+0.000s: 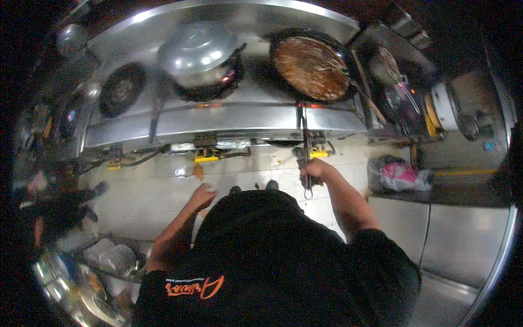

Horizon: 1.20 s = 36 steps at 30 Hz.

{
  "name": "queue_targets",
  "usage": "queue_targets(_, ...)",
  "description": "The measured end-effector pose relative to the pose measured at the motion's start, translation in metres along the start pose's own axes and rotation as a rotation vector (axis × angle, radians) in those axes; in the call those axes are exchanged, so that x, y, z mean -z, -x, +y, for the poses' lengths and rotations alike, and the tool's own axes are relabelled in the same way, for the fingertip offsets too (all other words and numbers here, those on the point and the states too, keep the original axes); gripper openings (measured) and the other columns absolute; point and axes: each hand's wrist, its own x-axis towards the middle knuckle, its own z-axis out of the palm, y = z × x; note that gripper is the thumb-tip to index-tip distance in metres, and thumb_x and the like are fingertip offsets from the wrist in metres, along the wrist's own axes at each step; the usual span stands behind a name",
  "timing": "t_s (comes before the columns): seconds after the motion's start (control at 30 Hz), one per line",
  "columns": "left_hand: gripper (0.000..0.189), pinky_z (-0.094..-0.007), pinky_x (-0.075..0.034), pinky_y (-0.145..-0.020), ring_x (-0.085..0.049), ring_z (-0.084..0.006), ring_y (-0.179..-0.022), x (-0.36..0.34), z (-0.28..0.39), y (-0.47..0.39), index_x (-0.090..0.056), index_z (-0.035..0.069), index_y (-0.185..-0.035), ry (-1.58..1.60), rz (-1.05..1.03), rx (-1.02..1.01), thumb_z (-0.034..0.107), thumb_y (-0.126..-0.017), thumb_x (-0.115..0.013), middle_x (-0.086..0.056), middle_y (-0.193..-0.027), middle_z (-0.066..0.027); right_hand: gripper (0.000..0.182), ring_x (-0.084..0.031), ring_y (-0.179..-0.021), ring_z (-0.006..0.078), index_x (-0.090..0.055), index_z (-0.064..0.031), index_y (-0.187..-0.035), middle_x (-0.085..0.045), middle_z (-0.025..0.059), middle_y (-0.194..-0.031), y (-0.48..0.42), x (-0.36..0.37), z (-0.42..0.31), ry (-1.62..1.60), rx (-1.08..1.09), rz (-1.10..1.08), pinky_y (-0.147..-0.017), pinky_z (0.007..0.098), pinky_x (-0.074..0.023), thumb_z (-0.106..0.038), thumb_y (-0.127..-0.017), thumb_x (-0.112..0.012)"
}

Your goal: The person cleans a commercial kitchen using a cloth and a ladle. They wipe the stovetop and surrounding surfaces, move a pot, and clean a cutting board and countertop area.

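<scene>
My right hand (315,171) is closed on the handle of a long dark metal utensil (305,135), along with what looks like a dark cloth. The utensil points away from me, over the steel front edge of the stove; its far end is near a wide pan (312,67) of reddish-brown food. My left hand (203,196) hangs near my waist with its fingers curled; whether it holds anything small cannot be told. Left of the wide pan, a silvery pot with a domed metal lid (198,47) sits on a burner.
An empty burner (122,90) lies at the left of the stove (253,118). Yellow valve handles (206,158) stick out below its front. A container with utensils (392,73) stands at the right, above a plastic bag (398,175). Another person (57,212) is at the far left, near stacked dishes (110,255).
</scene>
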Motion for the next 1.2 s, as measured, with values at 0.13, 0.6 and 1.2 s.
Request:
queue_targets(0.13,0.043,-0.0352,-0.053,-0.081,-0.065,-0.0184,-0.094,-0.008,0.159,-0.030,-0.066,0.000,-0.109,0.323,-0.143,-0.100,0.038,-0.089,-0.071,-0.071,-0.101,-0.0133,0.024,-0.071,-0.066,0.0222,-0.072,0.0039,-0.083,-0.073,0.0136,-0.078,0.012,-0.019,-0.034,-0.118,0.368,-0.083,-0.059,0.0348,-0.0558,-0.019,-0.077,-0.075)
queue_targets(0.6,0.032,-0.0356,-0.056,-0.056,-0.066,-0.0214,-0.069,-0.034,0.294,-0.017,-0.051,0.006,-0.105,1.236,0.184,0.527,0.002,-0.081,-0.073,-0.067,-0.086,-0.0106,0.056,-0.061,-0.110,0.0393,-0.057,-0.0003,-0.127,-0.062,0.0288,-0.116,0.033,0.048,-0.119,0.107,0.779,0.126,-0.093,0.0464,-0.0474,-0.045,-0.094,-0.059)
queue_targets(1.2,0.019,-0.0336,-0.052,-0.064,-0.064,-0.0188,-0.068,-0.031,0.286,0.107,-0.061,0.002,-0.092,0.661,0.200,0.564,0.008,-0.080,-0.075,-0.066,-0.077,-0.0064,0.023,-0.064,-0.089,0.0334,-0.071,-0.0068,-0.093,-0.068,0.0140,-0.089,-0.149,0.217,0.079,0.514,0.718,1.394,-0.082,0.0465,-0.0498,-0.022,-0.080,-0.061)
